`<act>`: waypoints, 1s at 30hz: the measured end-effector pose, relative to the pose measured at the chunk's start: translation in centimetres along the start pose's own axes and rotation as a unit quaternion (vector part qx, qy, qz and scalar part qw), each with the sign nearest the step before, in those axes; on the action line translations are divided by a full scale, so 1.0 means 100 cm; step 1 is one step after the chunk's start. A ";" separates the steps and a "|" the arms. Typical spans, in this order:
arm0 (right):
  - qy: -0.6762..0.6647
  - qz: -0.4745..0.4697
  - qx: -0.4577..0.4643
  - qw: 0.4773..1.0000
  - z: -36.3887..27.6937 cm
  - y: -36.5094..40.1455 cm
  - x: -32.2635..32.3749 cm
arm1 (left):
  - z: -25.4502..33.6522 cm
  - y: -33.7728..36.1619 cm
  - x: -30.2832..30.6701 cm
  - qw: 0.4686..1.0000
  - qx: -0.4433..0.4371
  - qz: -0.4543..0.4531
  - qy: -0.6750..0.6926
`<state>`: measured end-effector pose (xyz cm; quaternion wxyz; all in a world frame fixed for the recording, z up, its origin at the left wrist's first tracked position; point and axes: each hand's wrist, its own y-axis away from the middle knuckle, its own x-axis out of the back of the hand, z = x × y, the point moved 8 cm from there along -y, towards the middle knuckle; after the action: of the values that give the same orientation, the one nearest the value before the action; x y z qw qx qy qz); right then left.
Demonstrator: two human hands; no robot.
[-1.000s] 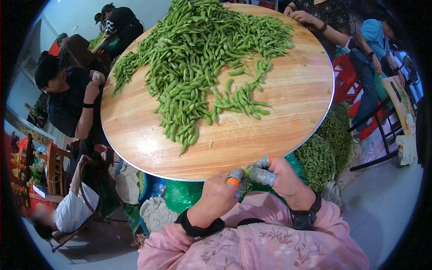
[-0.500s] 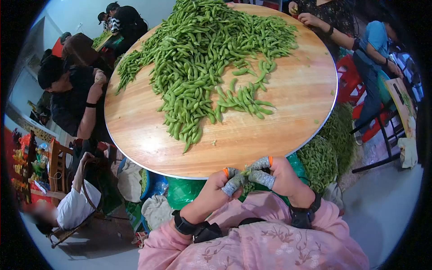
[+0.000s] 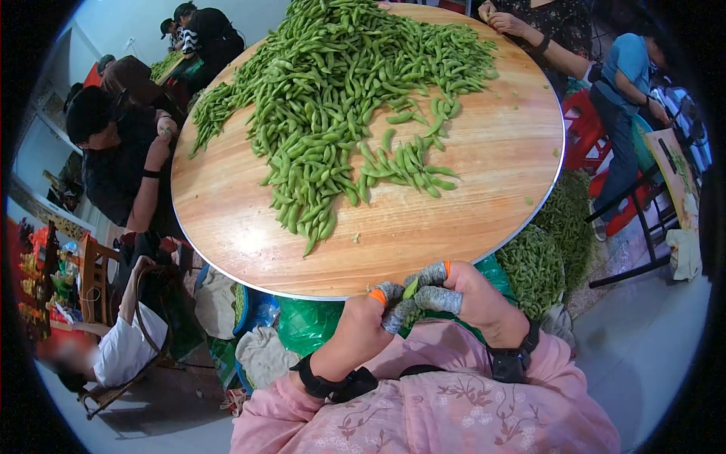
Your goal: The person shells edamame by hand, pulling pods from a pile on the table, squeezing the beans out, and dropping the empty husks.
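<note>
My left hand [image 3: 355,327] and my right hand [image 3: 478,303] meet just off the near edge of the round wooden table [image 3: 423,242]. Grey knitted finger covers, with orange bands, wrap the fingertips of both. Pinched between them is a green soybean pod [image 3: 410,289], partly hidden by the fingers, with more green showing just below. Across the tabletop spreads a large heap of soybean pods [image 3: 325,113], its narrow tail pointing toward me. A smaller loose cluster lies to the right of that tail.
Below the table's rim are green plastic [image 3: 306,324], pale cloths [image 3: 265,354] and a pile of pods [image 3: 529,272]. A person [image 3: 113,166] sits at the left, and another person's hands [image 3: 507,23] are at the far right edge. Red stools [image 3: 584,132] stand on the right.
My fingertips have parted slightly, and a green pod now shows more clearly between them. At the far right edge, the other person's hands have shifted leftward and closer together.
</note>
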<state>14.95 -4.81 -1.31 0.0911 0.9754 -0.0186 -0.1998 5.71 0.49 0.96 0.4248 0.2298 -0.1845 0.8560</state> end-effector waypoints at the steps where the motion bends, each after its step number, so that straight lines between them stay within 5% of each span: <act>1: -0.008 0.000 -0.001 1.000 0.001 0.000 0.000 | 0.000 -0.001 0.000 1.000 0.000 0.000 0.000; 7: 0.003 0.020 0.016 1.000 0.000 0.000 0.002 | -0.003 0.000 -0.006 0.978 0.030 -0.027 0.203; 9: 0.018 0.027 0.034 0.999 0.000 0.000 0.002 | -0.020 0.006 -0.017 0.904 0.178 -0.059 0.383; 19: 0.311 0.071 0.151 0.936 -0.028 0.011 -0.002 | -0.027 0.004 -0.026 0.931 0.156 -0.077 0.322; 21: 0.317 0.111 0.156 0.929 -0.032 0.021 0.015 | -0.018 -0.002 -0.005 0.992 0.068 -0.014 0.104; 22: 0.336 0.159 0.149 0.916 -0.038 0.032 0.032 | -0.020 -0.007 0.000 0.992 0.068 -0.014 0.103; 24: 0.352 0.238 0.139 0.895 -0.045 0.052 0.065 | -0.018 -0.022 0.038 0.983 0.020 0.122 -0.139; 28: 0.379 0.384 0.118 0.834 -0.046 0.092 0.125 | -0.031 -0.045 0.045 0.953 0.068 0.080 -0.284; 30: 0.384 0.433 0.131 0.805 -0.023 0.109 0.168 | -0.018 -0.036 0.012 0.965 0.015 -0.079 -0.248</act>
<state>31.33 -16.34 -3.70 0.0392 0.8658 -0.4283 0.2557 7.58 4.27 0.57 0.4282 0.4552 -0.2530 0.7386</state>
